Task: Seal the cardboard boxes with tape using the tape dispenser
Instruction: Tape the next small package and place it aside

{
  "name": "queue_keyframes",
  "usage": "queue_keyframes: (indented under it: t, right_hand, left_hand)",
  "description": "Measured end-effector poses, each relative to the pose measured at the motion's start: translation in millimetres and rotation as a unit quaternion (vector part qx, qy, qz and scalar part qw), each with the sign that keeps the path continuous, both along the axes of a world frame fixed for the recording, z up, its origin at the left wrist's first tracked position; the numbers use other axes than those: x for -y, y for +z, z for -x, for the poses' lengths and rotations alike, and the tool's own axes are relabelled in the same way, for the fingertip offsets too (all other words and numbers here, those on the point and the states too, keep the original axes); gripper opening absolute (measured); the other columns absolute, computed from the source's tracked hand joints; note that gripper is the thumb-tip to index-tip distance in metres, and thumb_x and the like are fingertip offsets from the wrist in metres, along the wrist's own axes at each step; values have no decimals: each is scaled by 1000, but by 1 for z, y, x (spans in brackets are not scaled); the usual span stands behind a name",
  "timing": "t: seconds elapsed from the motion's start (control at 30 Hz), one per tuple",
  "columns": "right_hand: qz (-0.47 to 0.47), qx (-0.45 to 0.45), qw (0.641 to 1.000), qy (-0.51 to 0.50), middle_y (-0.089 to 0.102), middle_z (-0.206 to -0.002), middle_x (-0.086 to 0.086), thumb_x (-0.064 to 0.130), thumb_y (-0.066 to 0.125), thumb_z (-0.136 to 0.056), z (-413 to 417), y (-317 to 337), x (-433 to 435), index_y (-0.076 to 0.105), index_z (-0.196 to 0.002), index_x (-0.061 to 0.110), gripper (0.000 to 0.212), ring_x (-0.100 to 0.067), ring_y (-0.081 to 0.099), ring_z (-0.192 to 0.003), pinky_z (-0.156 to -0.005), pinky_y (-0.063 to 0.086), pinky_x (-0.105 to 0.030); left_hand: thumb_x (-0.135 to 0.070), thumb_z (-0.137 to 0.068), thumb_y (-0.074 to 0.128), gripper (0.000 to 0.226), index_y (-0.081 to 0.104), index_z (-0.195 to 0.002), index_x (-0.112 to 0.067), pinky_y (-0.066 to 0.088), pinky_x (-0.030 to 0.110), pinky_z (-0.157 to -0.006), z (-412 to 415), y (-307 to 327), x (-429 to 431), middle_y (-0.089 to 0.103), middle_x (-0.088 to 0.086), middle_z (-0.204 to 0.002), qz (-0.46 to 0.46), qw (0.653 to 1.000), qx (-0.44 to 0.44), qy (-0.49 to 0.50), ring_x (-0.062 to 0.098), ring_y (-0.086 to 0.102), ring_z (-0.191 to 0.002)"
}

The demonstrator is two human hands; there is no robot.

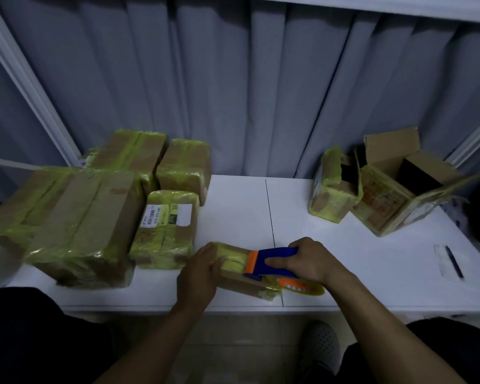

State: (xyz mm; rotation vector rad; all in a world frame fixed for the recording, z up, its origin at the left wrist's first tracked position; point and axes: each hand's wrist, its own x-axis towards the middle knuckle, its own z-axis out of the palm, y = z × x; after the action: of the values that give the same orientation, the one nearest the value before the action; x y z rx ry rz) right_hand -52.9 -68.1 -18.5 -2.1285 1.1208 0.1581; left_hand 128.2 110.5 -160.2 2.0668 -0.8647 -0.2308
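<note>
Cardboard boxes [185,167] wrapped in yellow-green tape crowd the left side of the white table [358,275]. The large box [75,225] is nearest the left edge, and a labelled box [166,228] stands just to its right. Two open boxes [394,195] stand at the far right. A small box [239,284] lies at the near edge, about the middle. The blue-and-orange tape dispenser [272,261] rests on top of it, its handle gripped by the right hand [308,261]. The left hand [200,273], fingers fairly straight, presses against the small box's left end.
</note>
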Motion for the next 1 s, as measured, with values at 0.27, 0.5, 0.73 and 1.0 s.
queue_keyframes:
  t: [0.27, 0.5, 0.73, 1.0]
  right_hand:
    - [-1, -10, 1000, 9, 74, -92, 1, 71, 76, -74, -3, -2, 4, 70, -96, 17, 59, -13, 71, -80, -65, 54, -23]
    - [18, 11, 1000, 6, 72, -86, 5, 72, 73, -76, 9, -3, -5, 69, -91, 21, 53, -8, 69, -76, -58, 47, -19]
    - [-5, 27, 1000, -6, 73, -80, 5, 70, 73, -79, 27, 3, -6, 71, -87, 22, 49, -9, 70, -73, -59, 46, -20]
    - [-21, 7, 1000, -19, 72, -75, 4, 67, 76, -78, 46, 1, 2, 71, -81, 20, 48, -10, 69, -70, -57, 45, -20]
  left_hand:
    - [-47, -105, 31, 53, 31, -153, -25, 13, 31, -123, 17, -8, -4, 23, -9, -159, -73, 943, 229, -230, 12, 17, -150]
    - [-65, -96, 44, 71, 40, -150, -20, 20, 38, -120, 12, -4, -5, 27, -8, -157, -108, 929, 259, -240, 13, 21, -148]
    - [-62, -97, 39, 68, 36, -153, -22, 17, 36, -122, 4, 0, -5, 26, -5, -160, -143, 917, 253, -272, 14, 17, -150]
    - [-52, -103, 27, 59, 40, -151, -20, 25, 39, -121, -2, 1, -3, 32, -1, -158, -162, 905, 266, -291, 18, 23, -148]
